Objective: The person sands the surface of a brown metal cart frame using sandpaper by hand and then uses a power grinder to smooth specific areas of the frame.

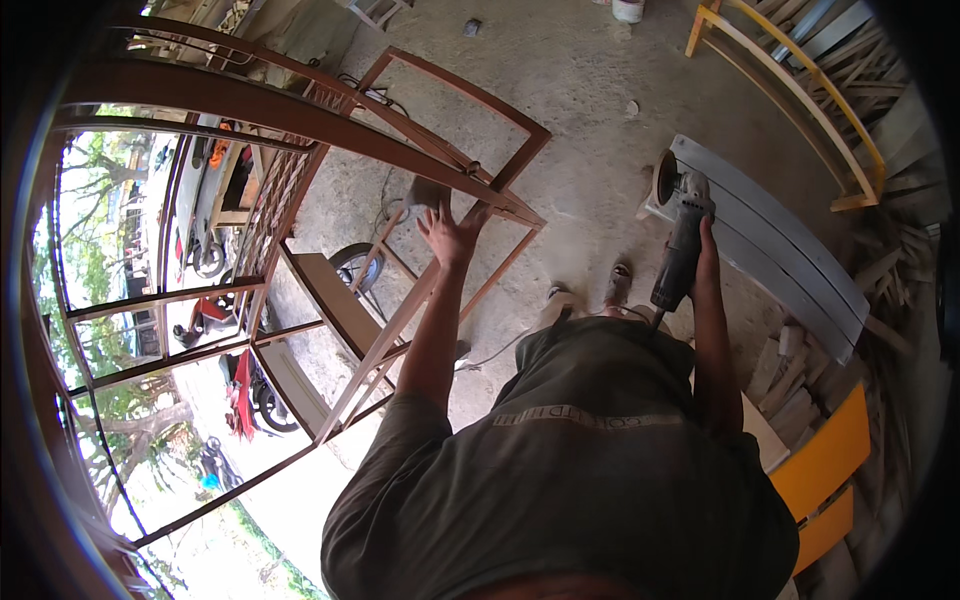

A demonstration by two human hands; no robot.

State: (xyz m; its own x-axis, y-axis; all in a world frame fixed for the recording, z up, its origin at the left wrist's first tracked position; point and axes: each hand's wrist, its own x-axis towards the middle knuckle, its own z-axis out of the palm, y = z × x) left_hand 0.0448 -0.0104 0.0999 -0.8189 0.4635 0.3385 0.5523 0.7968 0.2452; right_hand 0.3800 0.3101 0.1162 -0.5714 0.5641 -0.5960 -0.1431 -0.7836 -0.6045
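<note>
My right hand [706, 258] is wrapped round the body of an angle grinder [682, 245], held upright at my right side. Its disc [664, 178] points up and to the left, and a cord leaves its lower end. My left hand [449, 238] reaches forward with its fingers spread, holding nothing. It is just below a corner of the reddish-brown metal frame [420, 150]; whether the thumb touches the bar cannot be made out. A dark grey object [427, 192] shows beyond its fingers, partly hidden.
A long grey board [770, 240] lies at my right, beside scrap wood [790, 385] and yellow panels [825, 465]. A yellow-edged frame [800, 90] stands far right. The brown framework fills the left side, with motorcycles [210, 310] beyond. A cord [500, 350] trails near my feet.
</note>
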